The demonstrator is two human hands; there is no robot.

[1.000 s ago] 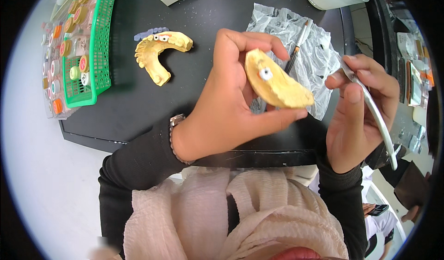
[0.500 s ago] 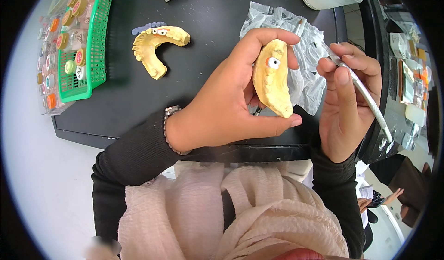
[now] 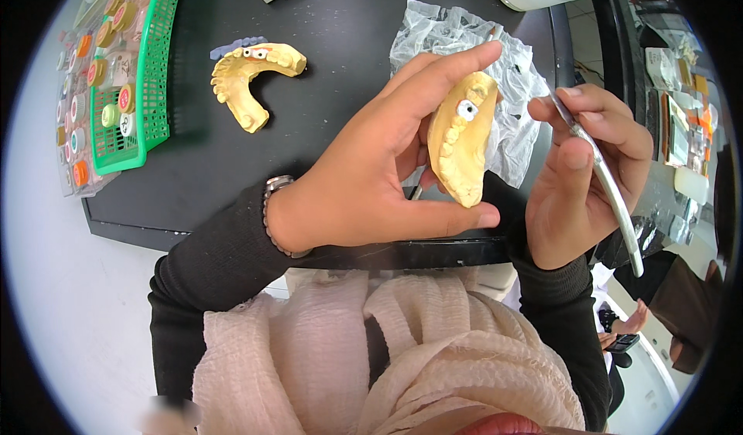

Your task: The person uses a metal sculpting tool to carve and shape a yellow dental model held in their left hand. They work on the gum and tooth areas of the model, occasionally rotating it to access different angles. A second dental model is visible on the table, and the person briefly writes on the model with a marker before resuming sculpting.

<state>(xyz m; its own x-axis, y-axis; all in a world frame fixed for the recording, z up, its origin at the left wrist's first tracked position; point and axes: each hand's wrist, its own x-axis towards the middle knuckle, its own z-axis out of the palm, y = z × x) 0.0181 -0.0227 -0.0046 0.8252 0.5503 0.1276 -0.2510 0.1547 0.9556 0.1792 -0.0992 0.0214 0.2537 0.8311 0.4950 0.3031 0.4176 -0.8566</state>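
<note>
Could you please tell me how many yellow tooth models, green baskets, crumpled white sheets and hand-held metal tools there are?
Yellow tooth models: 2
Green basket: 1
Crumpled white sheet: 1
Hand-held metal tool: 1
Total: 5

Black tabletop [image 3: 333, 71] with pale, brightly lit floor [image 3: 85, 303] beyond its left side.
</note>
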